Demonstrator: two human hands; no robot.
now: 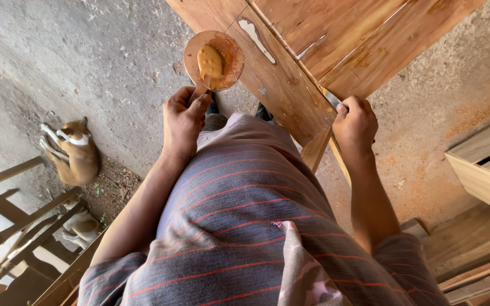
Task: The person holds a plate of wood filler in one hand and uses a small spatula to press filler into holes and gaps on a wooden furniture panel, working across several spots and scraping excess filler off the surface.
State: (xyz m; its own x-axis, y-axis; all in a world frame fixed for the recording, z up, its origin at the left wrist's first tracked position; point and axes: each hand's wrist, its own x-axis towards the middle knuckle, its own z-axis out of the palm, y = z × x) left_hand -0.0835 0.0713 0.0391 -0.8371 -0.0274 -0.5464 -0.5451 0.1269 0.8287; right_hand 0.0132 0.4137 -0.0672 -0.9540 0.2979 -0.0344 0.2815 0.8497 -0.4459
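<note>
Left hand [184, 122] was pinched on the edge of a round, shallow, brown-smeared lid [214, 60], fingers together on its near rim, holding it level over the grey concrete floor [86, 56]. Lid carried a lump of tan wood filler paste [211, 62] near its centre, with reddish smears around the rim. Right hand [355, 126] was closed in a fist around the handle of a narrow metal-bladed putty knife [332, 100]; only a short stretch of blade showed past the knuckles, its tip touching the edge of a brown wooden panelled door [290, 85] lying flat in front of the person. Door surface showed a pale filled patch [256, 39] just beside the lid and orange-brown filler streaks [364, 56] along the panel grooves. Lid and knife were well apart, one on each side of the door's near corner. Person wore a grey shirt with thin red stripes [245, 226]. Tan-and-white dog [75, 150] lay on the floor at left, near a dark wooden frame [18, 209]. Pale timber pieces [483, 170] sat at right.
</note>
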